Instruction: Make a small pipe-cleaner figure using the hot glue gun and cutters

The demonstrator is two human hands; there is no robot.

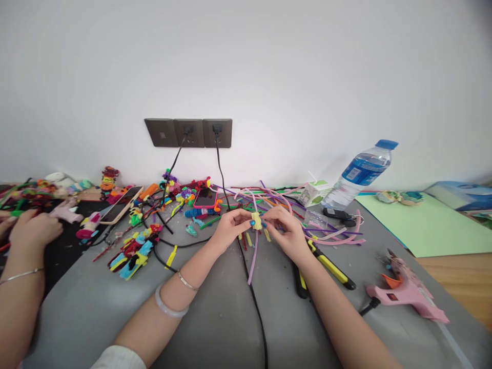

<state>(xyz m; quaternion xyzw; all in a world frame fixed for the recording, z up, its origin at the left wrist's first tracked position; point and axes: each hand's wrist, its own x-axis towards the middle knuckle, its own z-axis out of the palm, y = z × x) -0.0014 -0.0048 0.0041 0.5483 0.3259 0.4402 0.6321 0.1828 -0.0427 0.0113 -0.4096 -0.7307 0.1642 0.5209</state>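
My left hand [229,228] and my right hand [286,231] meet above the grey table [215,318], both pinching a small yellow fuzzy craft piece [257,220]. A lilac pipe cleaner [253,259] hangs down from the piece toward me. Behind my fingers lies a tangle of coloured pipe cleaners [269,197]. My left wrist wears two bangles.
A pink glue gun [407,292] lies at the right, yellow-and-black pliers [330,266] beside my right forearm. A tilted water bottle [359,174], a small carton [315,193], two phones [122,204] and finished colourful figures [132,251] sit further back. Another person's hand [34,230] works at the left. Black cables run from wall sockets [188,132].
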